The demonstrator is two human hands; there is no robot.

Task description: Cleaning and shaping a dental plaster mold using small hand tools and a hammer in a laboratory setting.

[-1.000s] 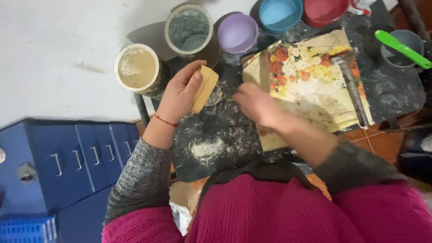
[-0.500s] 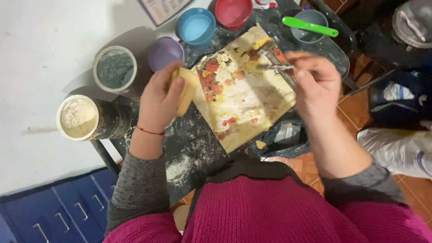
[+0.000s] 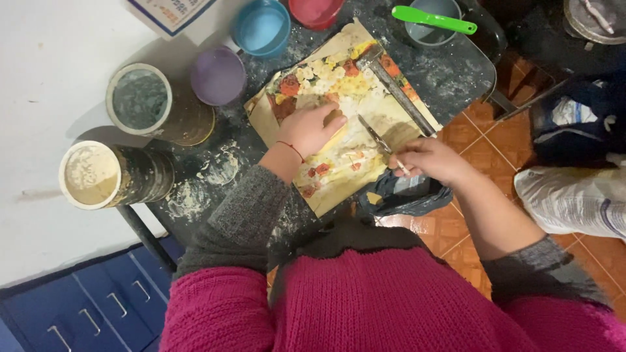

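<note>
Nearest to the camera was the person's own body, in a magenta knitted sweater (image 3: 365, 306) with grey sleeves. Below the left arm stood a blue cabinet (image 3: 72, 306) with metal handles, and the floor (image 3: 456, 228) on the right was of orange tiles. A white sack (image 3: 574, 202) lay there on the tiles, near the right arm.

Further on, the right hand (image 3: 433, 160) was closed around the handle of a knife (image 3: 377, 138), whose blade pointed up and left over a flowered cloth (image 3: 339, 117). The left hand (image 3: 313, 127) lay on the same cloth with bent fingers, pressing a small yellowish block (image 3: 336, 124); it looked more like pressing than gripping. The cloth lay on a dark table (image 3: 456, 72), dusty with white powder. A long metal tool (image 3: 398, 91) lay across the cloth just beside the knife.

On the left side of the table stood two tins, one with pale paste (image 3: 91, 175) and one with grey powder (image 3: 138, 99). Beyond them were a purple bowl (image 3: 217, 75), a blue bowl (image 3: 261, 27) and a red bowl (image 3: 315, 10). At the far edge a green spatula (image 3: 433, 18) rested on a grey cup (image 3: 430, 32). The wall (image 3: 45, 65) on the left was white.
</note>
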